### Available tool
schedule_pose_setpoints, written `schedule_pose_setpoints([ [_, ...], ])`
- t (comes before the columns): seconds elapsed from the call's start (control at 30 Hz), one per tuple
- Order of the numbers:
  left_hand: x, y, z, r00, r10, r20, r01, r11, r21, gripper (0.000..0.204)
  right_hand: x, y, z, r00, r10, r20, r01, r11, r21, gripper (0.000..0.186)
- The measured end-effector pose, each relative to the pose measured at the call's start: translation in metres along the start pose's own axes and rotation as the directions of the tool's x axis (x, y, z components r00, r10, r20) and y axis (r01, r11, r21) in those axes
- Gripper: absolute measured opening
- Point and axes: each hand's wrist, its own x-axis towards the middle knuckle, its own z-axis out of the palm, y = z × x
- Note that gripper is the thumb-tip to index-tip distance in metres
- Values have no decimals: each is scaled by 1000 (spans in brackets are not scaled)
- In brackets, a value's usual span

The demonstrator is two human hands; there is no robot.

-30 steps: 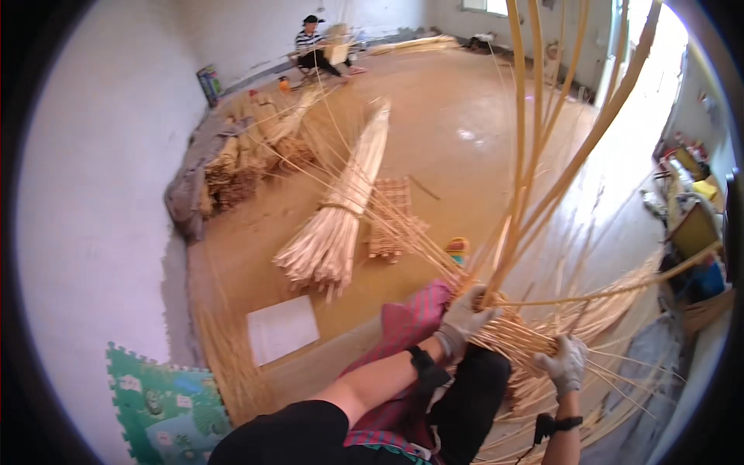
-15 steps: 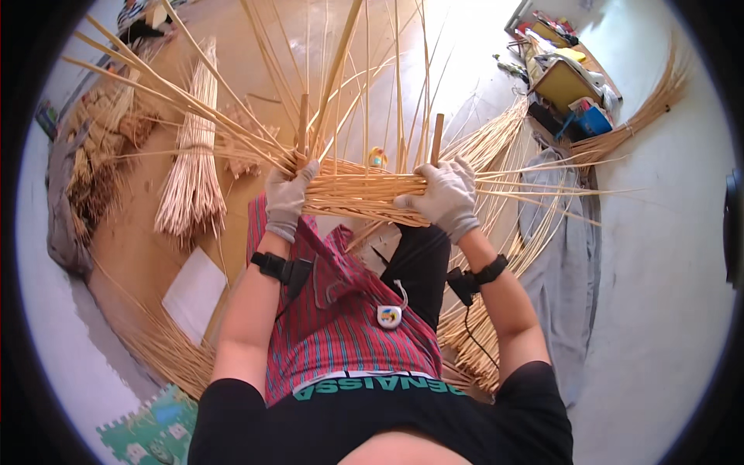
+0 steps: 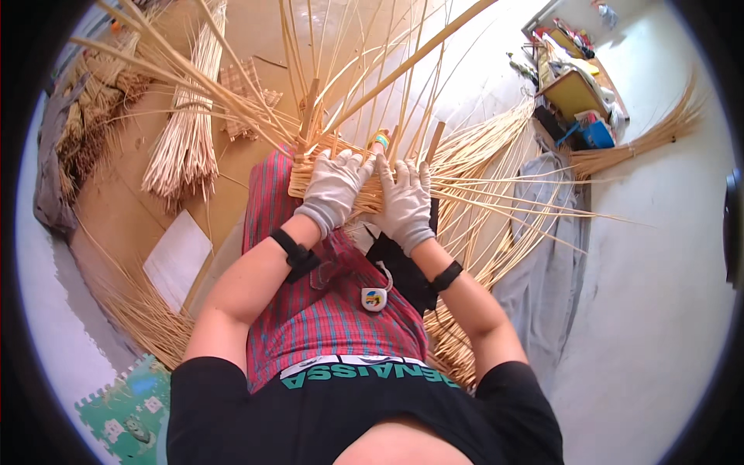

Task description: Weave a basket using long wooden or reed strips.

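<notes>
In front of my lap sits a woven wicker piece (image 3: 301,177) with a narrow band of tight weave. Long pale canes fan upward and sideways from it, and a short wooden post (image 3: 436,142) rises at its right end. My gloved left hand (image 3: 335,186) lies across the middle of the weave, fingers stretched over its top edge. Close beside it, my gloved right hand (image 3: 405,200) presses on the band with fingers spread. The hands hide much of the weave. A striped red cloth (image 3: 271,201) covers my lap, with a small white case (image 3: 373,299) on it.
A tied cane bundle (image 3: 186,139) lies at the far left, near a white sheet (image 3: 178,260). Loose canes (image 3: 484,225) and grey cloth (image 3: 539,248) lie to the right. Farther back are a cluttered yellow stand (image 3: 573,94) and a blue dustpan (image 3: 595,133).
Both hands have left the two ends of the wicker piece and come together on its middle, fingers now stretched out. The piece has tilted, and a thick cane now slants to the upper right.
</notes>
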Motion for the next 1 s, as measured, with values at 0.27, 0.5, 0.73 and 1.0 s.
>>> schedule_pose_setpoints([
  [0.27, 29, -3, -39, 855, -52, 517, 141, 981, -134, 70, 16, -4, 15, 998, 39, 41, -34, 992, -124, 72],
  [0.5, -63, 0, -36, 945, -232, -229, 123, 904, -409, 64, -79, -44, 9, 958, -107, -266, 199, 916, 348, 60],
  [0.73, -95, -25, -12, 676, -713, 185, 282, 19, -959, 68, -179, -32, 5, 896, -338, 287, 201, 886, 417, 28],
  [1.0, -97, -29, -4, 631, -695, 345, 359, -132, -924, 58, -71, -26, -46, 864, -478, 161, 340, 787, 515, 23],
])
